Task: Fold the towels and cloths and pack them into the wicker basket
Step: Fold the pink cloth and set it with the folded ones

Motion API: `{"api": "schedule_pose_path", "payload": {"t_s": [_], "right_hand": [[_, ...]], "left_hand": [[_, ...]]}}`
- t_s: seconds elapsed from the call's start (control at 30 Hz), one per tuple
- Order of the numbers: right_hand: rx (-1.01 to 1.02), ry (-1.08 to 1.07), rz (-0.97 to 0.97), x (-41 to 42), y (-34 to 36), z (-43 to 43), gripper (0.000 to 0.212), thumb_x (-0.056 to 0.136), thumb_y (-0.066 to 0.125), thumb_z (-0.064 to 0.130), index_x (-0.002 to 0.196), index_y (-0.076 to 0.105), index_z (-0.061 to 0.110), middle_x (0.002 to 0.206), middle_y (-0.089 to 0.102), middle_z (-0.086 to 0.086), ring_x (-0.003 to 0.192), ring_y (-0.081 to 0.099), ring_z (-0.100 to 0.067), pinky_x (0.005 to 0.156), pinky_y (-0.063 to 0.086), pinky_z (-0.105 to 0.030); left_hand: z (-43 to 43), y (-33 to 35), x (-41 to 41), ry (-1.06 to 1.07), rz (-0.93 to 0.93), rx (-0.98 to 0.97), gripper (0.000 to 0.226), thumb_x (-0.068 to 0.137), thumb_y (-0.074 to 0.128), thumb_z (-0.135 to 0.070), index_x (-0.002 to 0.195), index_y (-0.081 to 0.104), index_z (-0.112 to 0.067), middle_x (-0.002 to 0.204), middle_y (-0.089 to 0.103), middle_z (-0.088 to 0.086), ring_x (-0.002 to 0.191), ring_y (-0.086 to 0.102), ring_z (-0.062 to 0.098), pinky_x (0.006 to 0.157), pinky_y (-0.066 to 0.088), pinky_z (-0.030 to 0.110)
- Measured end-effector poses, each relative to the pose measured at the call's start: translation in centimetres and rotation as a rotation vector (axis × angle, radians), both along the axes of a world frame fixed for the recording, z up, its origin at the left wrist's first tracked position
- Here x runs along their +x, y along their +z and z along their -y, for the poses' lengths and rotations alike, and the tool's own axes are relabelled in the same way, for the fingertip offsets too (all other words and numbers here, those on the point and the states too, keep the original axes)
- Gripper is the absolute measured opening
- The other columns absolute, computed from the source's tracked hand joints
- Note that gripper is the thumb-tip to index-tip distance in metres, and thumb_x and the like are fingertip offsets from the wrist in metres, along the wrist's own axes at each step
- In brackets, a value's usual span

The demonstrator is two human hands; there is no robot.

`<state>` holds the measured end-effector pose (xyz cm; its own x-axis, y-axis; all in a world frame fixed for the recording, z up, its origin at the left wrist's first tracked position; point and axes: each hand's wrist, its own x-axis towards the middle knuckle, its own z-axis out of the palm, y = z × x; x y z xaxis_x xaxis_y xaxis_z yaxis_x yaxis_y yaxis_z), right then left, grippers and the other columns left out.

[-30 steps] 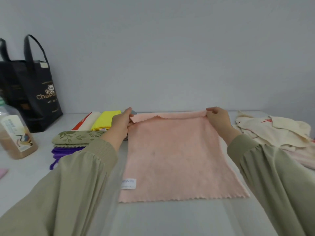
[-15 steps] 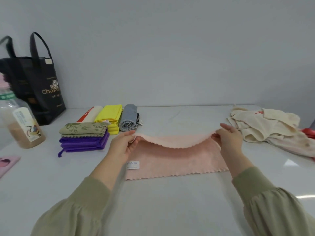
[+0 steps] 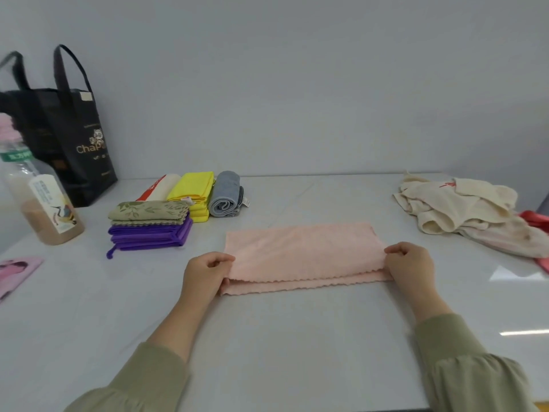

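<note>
A pink cloth (image 3: 300, 248) lies folded in half on the white table (image 3: 282, 337), its upper layer's scalloped edge a little short of the lower one. My left hand (image 3: 205, 275) pinches the near left corner of the upper layer. My right hand (image 3: 411, 267) pinches the near right corner. Folded cloths sit at the back left: a green leafy one (image 3: 148, 211) on a purple stack (image 3: 150, 237), a yellow stack (image 3: 193, 191), a rolled grey towel (image 3: 225, 194) and a cream-and-red one (image 3: 157, 187). No wicker basket is in view.
A heap of unfolded cream cloths (image 3: 457, 206) with red fabric (image 3: 536, 220) lies at the right. A black tote bag (image 3: 68, 138) stands at the back left beside a plastic bottle (image 3: 41, 200). A pink card (image 3: 17, 270) lies at the left edge.
Both hands have drawn the cloth's far edge toward me and laid it down over the near half. The cloth now lies folded in two.
</note>
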<state>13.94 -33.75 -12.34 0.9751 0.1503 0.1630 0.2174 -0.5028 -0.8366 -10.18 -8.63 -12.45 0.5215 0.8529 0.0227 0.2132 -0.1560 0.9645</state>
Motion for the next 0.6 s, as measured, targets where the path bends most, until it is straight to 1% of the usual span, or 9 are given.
{"api": "schedule_pose_path", "payload": {"t_s": [0.07,0.13,0.2,0.27,0.33,0.37,0.43,0.53,0.6], "right_hand": [[0.062,-0.035,0.024,0.0,0.1,-0.1,0.028,0.078,0.047,0.000,0.087,0.069,0.014,0.078,0.063,-0.004,0.078,0.056,-0.024,0.072,0.040,-0.028],[0.131,-0.071,0.044,0.0,0.2,0.0,0.030,0.078,0.045,-0.001,0.087,0.070,0.013,0.073,0.061,-0.002,0.075,0.055,-0.024,0.071,0.042,-0.030],[0.136,-0.095,0.052,0.0,0.3,0.1,0.028,0.078,0.046,0.000,0.085,0.070,0.012,0.075,0.062,-0.002,0.078,0.055,-0.023,0.073,0.044,-0.031],[0.089,-0.125,0.050,0.0,0.2,0.2,0.023,0.079,0.048,0.002,0.082,0.070,0.011,0.079,0.064,-0.004,0.080,0.055,-0.024,0.074,0.045,-0.032],[-0.052,-0.114,0.056,0.2,-0.2,0.2,0.017,0.080,0.051,0.004,0.080,0.068,0.008,0.079,0.064,-0.008,0.078,0.055,-0.027,0.070,0.042,-0.031],[-0.137,-0.090,0.049,0.3,-0.4,0.2,0.016,0.081,0.052,0.004,0.079,0.067,0.007,0.080,0.064,-0.010,0.077,0.055,-0.028,0.067,0.041,-0.031],[-0.257,-0.067,0.037,0.4,-0.8,0.0,0.015,0.080,0.052,0.005,0.077,0.067,0.007,0.082,0.064,-0.012,0.076,0.055,-0.029,0.066,0.041,-0.031],[-0.385,-0.068,0.051,0.5,-1.1,-0.1,0.016,0.079,0.052,0.008,0.082,0.067,0.010,0.090,0.063,-0.012,0.083,0.055,-0.031,0.076,0.047,-0.036],[-0.548,-0.077,0.088,0.4,-1.0,0.0,0.020,0.083,0.050,0.011,0.094,0.066,0.013,0.103,0.057,-0.011,0.097,0.049,-0.031,0.085,0.042,-0.037]], "left_hand": [[-0.1,0.2,-0.1,0.019,0.093,-0.046,0.020,0.085,0.060,0.004,0.080,0.072,-0.011,0.058,0.058,0.006,0.042,0.050,0.013,0.046,0.043,0.025],[-0.1,0.5,-0.3,-0.009,0.143,-0.070,0.019,0.085,0.058,0.005,0.083,0.071,-0.008,0.063,0.056,0.011,0.043,0.050,0.013,0.044,0.044,0.023],[0.1,0.6,-0.4,-0.052,0.150,-0.069,0.018,0.085,0.057,0.007,0.086,0.071,-0.004,0.061,0.050,0.012,0.041,0.046,0.016,0.039,0.040,0.022],[0.2,0.5,-0.4,-0.089,0.109,-0.051,0.020,0.085,0.056,0.008,0.085,0.072,-0.005,0.059,0.046,0.011,0.038,0.042,0.018,0.038,0.037,0.022],[0.1,0.3,-0.6,-0.119,-0.020,0.032,0.026,0.083,0.055,0.007,0.081,0.073,-0.011,0.056,0.047,0.007,0.040,0.043,0.016,0.040,0.039,0.021],[0.0,0.2,-0.7,-0.126,-0.115,0.115,0.027,0.082,0.055,0.005,0.080,0.073,-0.015,0.054,0.048,0.004,0.044,0.045,0.015,0.043,0.040,0.020],[0.1,0.1,-0.8,-0.137,-0.252,0.278,0.026,0.080,0.058,0.000,0.079,0.073,-0.021,0.056,0.050,-0.003,0.053,0.048,0.012,0.050,0.039,0.017],[0.4,-0.3,-0.9,-0.130,-0.406,0.435,0.021,0.082,0.060,-0.009,0.077,0.071,-0.026,0.063,0.056,-0.009,0.066,0.055,0.011,0.058,0.038,0.022],[0.6,-0.3,-0.8,-0.061,-0.516,0.646,0.014,0.084,0.059,-0.019,0.075,0.068,-0.023,0.076,0.058,-0.009,0.079,0.056,0.015,0.061,0.039,0.026]]}}
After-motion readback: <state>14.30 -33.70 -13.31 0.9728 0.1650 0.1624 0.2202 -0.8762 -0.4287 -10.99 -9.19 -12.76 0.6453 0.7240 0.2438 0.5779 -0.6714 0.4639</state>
